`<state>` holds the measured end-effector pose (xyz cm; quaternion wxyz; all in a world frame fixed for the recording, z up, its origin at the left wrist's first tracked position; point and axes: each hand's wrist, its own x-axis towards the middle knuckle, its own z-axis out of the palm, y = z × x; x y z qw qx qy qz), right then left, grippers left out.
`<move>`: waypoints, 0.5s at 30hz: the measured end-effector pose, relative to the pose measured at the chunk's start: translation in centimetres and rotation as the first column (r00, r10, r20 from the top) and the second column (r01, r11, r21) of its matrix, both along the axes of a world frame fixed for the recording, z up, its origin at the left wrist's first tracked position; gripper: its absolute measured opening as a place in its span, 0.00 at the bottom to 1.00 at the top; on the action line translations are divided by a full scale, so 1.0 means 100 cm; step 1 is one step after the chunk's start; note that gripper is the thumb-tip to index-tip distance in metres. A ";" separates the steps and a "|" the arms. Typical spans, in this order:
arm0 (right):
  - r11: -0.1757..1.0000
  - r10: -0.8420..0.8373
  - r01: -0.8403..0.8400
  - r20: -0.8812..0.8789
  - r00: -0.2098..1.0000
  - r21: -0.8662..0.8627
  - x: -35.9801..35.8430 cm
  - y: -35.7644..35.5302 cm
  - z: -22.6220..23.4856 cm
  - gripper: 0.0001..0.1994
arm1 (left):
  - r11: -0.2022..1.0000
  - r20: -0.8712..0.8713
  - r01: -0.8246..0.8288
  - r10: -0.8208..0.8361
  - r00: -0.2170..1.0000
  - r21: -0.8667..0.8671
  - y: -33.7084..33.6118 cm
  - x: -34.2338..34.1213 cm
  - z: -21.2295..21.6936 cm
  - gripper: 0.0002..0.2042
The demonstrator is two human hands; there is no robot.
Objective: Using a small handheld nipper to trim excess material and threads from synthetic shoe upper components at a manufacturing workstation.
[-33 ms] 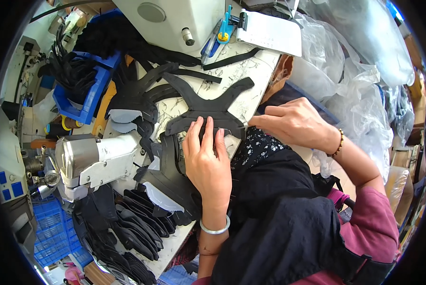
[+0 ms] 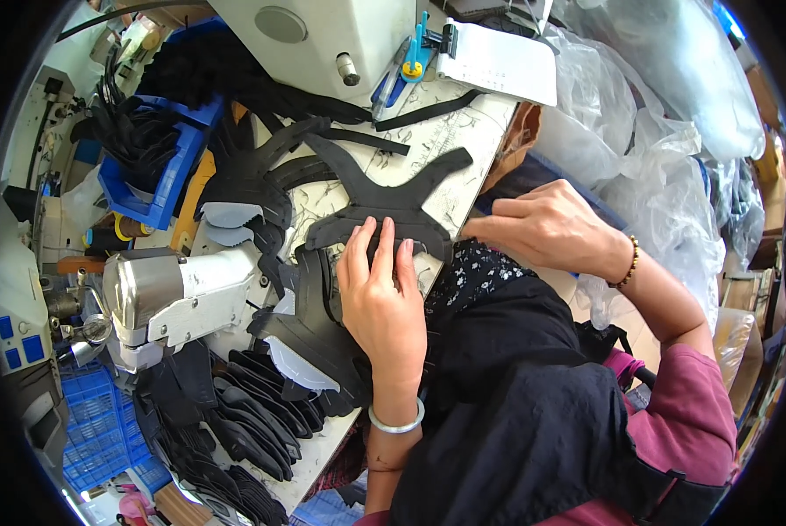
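Observation:
A black, Y-forked flat piece (image 2: 380,197) of padded material lies near the right edge of the white worktable. My left hand (image 2: 380,294) rests on its lower band with fingers stretched out and a little apart, pressing it flat. My right hand (image 2: 551,228) is beside the piece's right end, past the table edge, its thumb and fingers pinched. What the pinch holds is too small to make out. More black cut pieces (image 2: 309,298), some with grey scalloped parts (image 2: 301,364), lie under and left of my left hand.
A sewing machine arm (image 2: 191,302) juts in at left, with stacked black pieces (image 2: 252,412) below it. A blue bin (image 2: 160,197) holds black strips. Thread snips (image 2: 413,66) and a notepad (image 2: 502,61) lie at the back. Clear plastic bags (image 2: 656,167) are heaped at right.
My right hand has shifted slightly right, away from the piece's end; the small metallic tip at its fingertips no longer shows clearly. My left hand stays in place.

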<state>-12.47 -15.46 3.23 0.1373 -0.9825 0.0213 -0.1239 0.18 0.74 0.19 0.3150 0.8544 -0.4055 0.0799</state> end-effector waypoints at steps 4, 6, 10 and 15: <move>0.961 0.269 -0.264 -0.058 0.961 0.088 -0.010 -0.009 0.004 0.12 | 1.000 -0.026 -0.011 0.011 1.000 -0.007 0.001 0.000 0.002 0.11; 0.977 0.092 -0.119 0.154 0.984 0.179 -0.007 -0.008 0.005 0.14 | 1.000 -0.035 -0.010 0.010 0.999 -0.014 0.000 0.000 0.003 0.11; 0.995 0.072 -0.073 0.020 0.997 0.066 0.002 0.002 -0.012 0.13 | 1.000 -0.024 -0.007 0.007 1.000 -0.024 -0.001 0.001 0.002 0.11; 0.965 0.256 -0.251 -0.068 0.964 0.081 -0.010 -0.002 -0.009 0.12 | 0.999 -0.033 -0.010 0.008 0.999 -0.040 0.000 0.001 0.002 0.11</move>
